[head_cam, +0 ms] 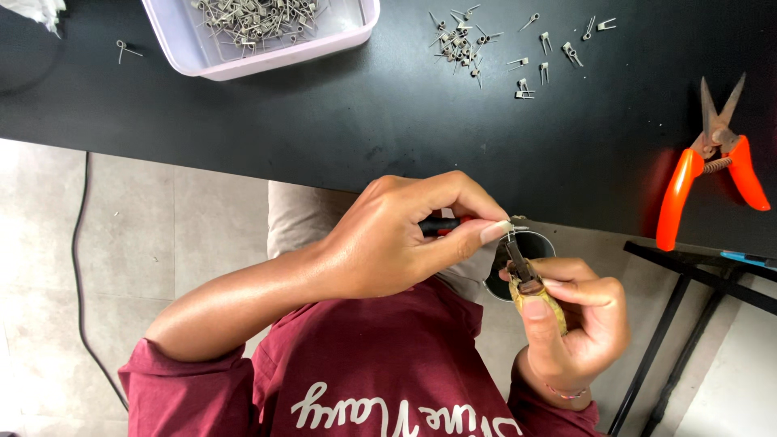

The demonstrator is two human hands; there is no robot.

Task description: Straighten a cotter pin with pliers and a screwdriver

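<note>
My left hand [396,239] is closed around a thin black and red tool [441,224]. Its thumb tip presses on a small bent metal wire piece [512,230]. My right hand [579,324] grips a small tool with a yellowish handle and a dark brown tip [528,279]. The tip points up and touches the wire piece. Both hands meet just off the table's near edge, over a dark round cup [530,247] that they partly hide.
On the black table [364,121] stand a pale pink tray [267,53] of several metal wire pieces, a loose scatter of the same pieces [486,44] and orange-handled snips [712,162]. A black metal frame [688,307] stands at the right, and a cable [77,267] lies on the floor.
</note>
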